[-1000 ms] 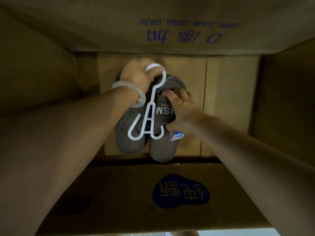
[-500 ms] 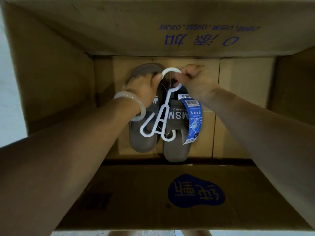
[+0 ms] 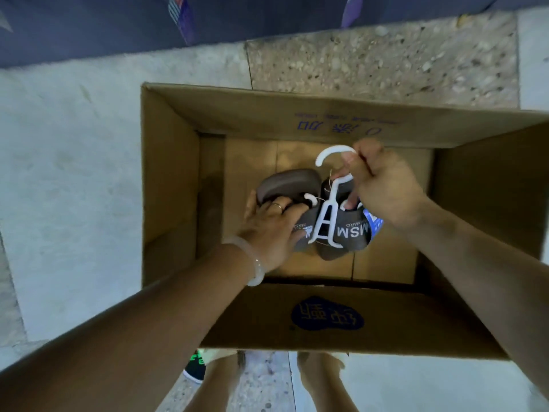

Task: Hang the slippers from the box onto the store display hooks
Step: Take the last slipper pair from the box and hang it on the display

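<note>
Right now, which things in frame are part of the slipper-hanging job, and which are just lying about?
Job:
- grey slippers
- white hanger, gripped by right hand
- left hand, holding one slipper
- cardboard box
- blue tag

Lying about:
- dark cloth
- black-and-green shoe

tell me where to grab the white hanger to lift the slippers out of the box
Grip the white hanger at its neck just below the hook, coming from above. The right hand already pinches there; the hook curves upward, and the gray slippers hang from its lower arms, so they would likely stay balanced.
</note>
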Demonstrator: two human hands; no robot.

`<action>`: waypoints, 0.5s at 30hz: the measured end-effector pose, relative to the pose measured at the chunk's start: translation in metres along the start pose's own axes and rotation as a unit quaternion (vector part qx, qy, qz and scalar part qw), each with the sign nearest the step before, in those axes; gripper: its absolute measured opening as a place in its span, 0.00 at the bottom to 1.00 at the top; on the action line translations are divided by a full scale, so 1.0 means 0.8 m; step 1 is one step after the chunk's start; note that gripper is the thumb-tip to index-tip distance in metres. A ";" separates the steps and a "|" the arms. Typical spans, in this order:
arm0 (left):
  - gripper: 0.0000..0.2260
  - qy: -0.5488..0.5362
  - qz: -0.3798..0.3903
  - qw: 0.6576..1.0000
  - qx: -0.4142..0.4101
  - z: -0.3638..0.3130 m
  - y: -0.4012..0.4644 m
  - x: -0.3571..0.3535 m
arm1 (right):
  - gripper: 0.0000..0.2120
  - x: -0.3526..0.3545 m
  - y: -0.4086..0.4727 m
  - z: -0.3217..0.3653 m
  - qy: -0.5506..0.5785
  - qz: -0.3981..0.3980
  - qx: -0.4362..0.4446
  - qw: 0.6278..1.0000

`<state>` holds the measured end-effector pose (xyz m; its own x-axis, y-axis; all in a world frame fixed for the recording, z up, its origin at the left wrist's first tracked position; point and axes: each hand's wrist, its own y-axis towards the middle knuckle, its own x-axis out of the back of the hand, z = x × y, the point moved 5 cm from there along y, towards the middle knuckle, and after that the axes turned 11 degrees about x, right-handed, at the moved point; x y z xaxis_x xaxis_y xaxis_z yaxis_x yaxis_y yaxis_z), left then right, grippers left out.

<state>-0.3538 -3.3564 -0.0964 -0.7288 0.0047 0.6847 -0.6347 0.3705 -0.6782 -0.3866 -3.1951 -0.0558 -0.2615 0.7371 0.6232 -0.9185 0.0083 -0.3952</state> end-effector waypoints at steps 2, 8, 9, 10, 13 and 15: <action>0.19 -0.041 -0.060 0.997 0.020 -0.004 -0.021 0.032 | 0.08 0.031 -0.009 0.038 -0.037 -0.001 0.034 0.999; 0.15 -0.223 -0.324 0.919 -0.021 -0.020 -0.113 0.187 | 0.19 0.147 -0.035 0.179 -0.111 -0.086 0.152 0.978; 0.13 -0.217 -0.354 0.909 -0.040 -0.024 -0.131 0.215 | 0.19 0.167 -0.040 0.201 -0.121 -0.093 0.160 0.975; 0.12 -0.203 -0.378 0.902 -0.054 -0.029 -0.149 0.245 | 0.16 0.185 -0.047 0.223 -0.128 -0.092 0.171 0.973; 0.18 -0.165 -0.381 0.907 -0.066 -0.038 -0.192 0.333 | 0.11 0.232 -0.076 0.290 -0.164 -0.074 0.218 0.959; 0.20 -0.154 -0.366 0.914 -0.088 -0.043 -0.222 0.391 | 0.13 0.264 -0.099 0.338 -0.194 -0.075 0.239 0.949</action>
<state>-0.4604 -3.3884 0.2473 -0.1808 -0.5562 0.8111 -0.9497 0.3133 0.0032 -0.4494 -3.2228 0.2892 -0.1219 0.4476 0.8859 -0.9593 -0.2823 0.0107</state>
